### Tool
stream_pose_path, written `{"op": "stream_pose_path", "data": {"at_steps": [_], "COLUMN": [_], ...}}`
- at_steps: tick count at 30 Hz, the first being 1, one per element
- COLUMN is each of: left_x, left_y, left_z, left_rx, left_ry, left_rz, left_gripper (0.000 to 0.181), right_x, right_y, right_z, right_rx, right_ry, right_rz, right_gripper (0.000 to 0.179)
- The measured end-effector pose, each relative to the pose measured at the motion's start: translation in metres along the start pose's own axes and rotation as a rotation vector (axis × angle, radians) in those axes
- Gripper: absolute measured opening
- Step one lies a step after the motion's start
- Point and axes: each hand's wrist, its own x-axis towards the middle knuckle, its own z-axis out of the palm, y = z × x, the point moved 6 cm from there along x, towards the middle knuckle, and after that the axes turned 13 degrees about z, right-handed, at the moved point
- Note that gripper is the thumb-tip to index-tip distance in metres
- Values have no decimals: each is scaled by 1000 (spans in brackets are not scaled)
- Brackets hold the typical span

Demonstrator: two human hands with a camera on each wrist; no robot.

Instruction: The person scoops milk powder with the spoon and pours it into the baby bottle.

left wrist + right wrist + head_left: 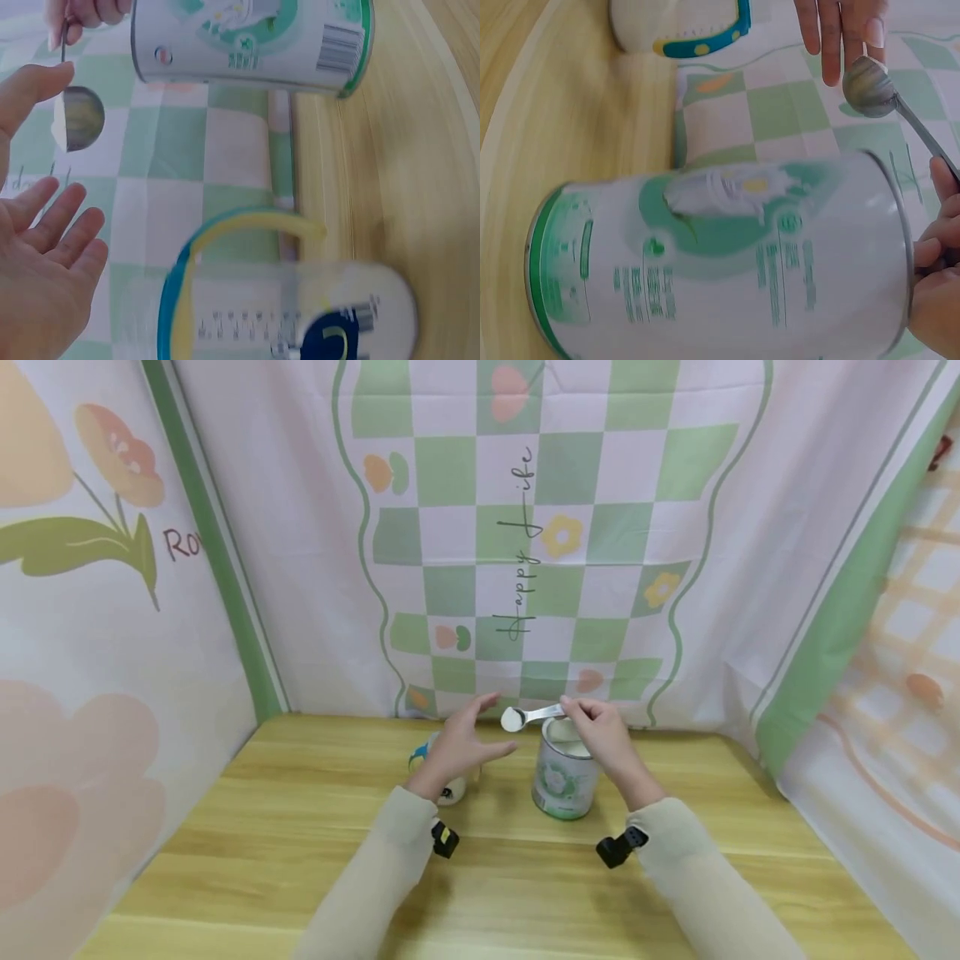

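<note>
My right hand pinches the handle of a metal measuring spoon over the left rim of an open powder can. White powder is heaped in the spoon's bowl. Pale powder also shows inside the can, which stands upright. My left hand is held apart from the spoon, thumb and fingers spread, nothing in its grasp. Below and beside it stands a clear baby bottle, mostly hidden by that hand in the head view. Measuring marks and a blue-and-yellow handle show on the bottle in the left wrist view.
Both containers stand on a wooden table near its back edge. A checkered cloth hangs behind, with printed curtains at the sides. Each wrist wears a small black camera.
</note>
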Motion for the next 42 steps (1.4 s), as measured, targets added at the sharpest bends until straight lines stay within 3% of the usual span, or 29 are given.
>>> {"op": "stream_pose_path", "data": {"at_steps": [10, 20, 32, 42], "left_x": [-20, -36, -53, -60], "left_y": [-14, -24, -48, -80], "left_z": [-28, -46, -43, -31], "left_rx": [61, 22, -5, -68], "left_ry": [29, 70, 48, 49], "left_rz": [8, -40, -112, -243], "left_gripper": [88, 88, 89, 90], "right_x": [-3, -4, -2, -6], "right_y": [-13, -34, -43, -42], "right_z": [26, 50, 75, 88], "right_rx": [21, 5, -47, -99], "right_ry": [-49, -55, -22, 34], "right_rz": [-42, -139, -235, -332], "right_gripper": [50, 43, 35, 33]}}
